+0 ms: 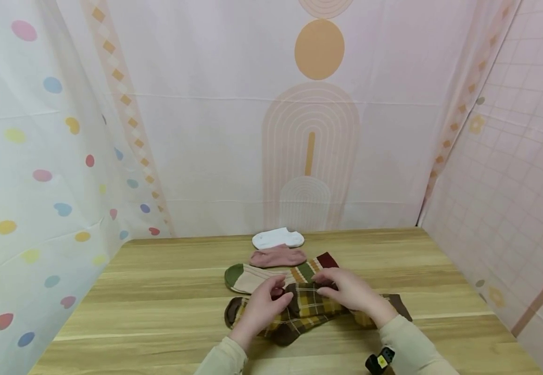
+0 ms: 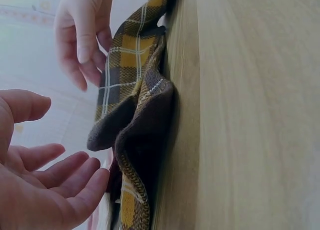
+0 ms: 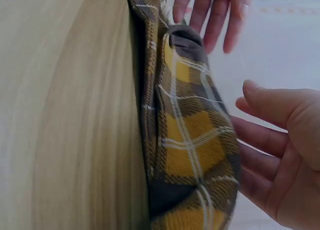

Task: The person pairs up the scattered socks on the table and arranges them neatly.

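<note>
A pair of brown and yellow plaid socks (image 1: 315, 304) lies at the front of the row, one partly over the other. One dark brown end (image 1: 234, 312) sticks out left of my left hand (image 1: 264, 308), and another (image 1: 399, 304) shows beyond my right wrist. Both hands hover over the socks with fingers loosely bent and nothing held. From the left wrist view, the left palm (image 2: 55, 190) faces the sock with spread fingers, apart from it. My right hand (image 1: 348, 291) is beside the folded upper sock; in the right wrist view, its fingers (image 3: 260, 162) are close behind the fabric, contact unclear.
Behind the plaid pair lies a cream sock (image 1: 250, 279) with a green toe and striped, dark red cuff. Further back are pink socks (image 1: 278, 256) and white socks (image 1: 278, 238). The wooden table (image 1: 159, 291) meets hanging patterned cloths (image 1: 215, 156) at its back and sides.
</note>
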Demonstrator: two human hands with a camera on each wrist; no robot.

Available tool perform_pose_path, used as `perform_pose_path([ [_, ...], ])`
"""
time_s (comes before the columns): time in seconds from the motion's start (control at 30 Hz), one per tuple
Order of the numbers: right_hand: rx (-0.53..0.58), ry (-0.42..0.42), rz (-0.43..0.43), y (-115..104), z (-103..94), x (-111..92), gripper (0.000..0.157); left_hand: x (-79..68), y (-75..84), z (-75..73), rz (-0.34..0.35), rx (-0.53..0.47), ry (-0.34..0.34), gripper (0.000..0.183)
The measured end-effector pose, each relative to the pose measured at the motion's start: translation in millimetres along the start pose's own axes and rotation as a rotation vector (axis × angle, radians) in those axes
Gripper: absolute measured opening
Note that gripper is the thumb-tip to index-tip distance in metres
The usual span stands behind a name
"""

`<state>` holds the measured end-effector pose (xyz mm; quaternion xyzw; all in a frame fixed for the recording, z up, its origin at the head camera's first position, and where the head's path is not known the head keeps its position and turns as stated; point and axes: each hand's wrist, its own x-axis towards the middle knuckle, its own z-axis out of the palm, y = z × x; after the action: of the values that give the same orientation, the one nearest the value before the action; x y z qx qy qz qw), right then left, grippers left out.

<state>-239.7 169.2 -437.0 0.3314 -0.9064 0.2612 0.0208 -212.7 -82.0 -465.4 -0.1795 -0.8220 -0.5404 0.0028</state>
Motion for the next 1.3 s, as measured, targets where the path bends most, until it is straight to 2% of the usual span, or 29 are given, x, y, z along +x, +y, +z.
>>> perform_pose_path([
  [0.23,0.061,0.033,0.073,5.2,-14.2,-12.4,0.032,1.7,-1.5,-0.4,-0.025,-0.002,0.012,0.052],
  [0.43,0.021,0.110,0.105,18.5,-25.0,-28.4,0.032,3.6,-0.1,0.6,-0.082,-0.013,0.023,0.053],
  [0.73,-0.004,0.198,0.151,36.6,-38.2,-52.8,0.031,10.2,-3.3,2.0,-0.156,-0.099,0.040,0.054],
  [1.03,-0.039,0.249,0.141,49.0,-48.0,-72.2,0.028,15.0,-5.7,-1.3,-0.232,-0.265,0.001,0.053],
  [1.3,-0.025,0.245,0.159,57.4,-50.7,-83.2,0.027,20.4,-8.8,-3.8,-0.341,-0.346,-0.071,0.057],
])
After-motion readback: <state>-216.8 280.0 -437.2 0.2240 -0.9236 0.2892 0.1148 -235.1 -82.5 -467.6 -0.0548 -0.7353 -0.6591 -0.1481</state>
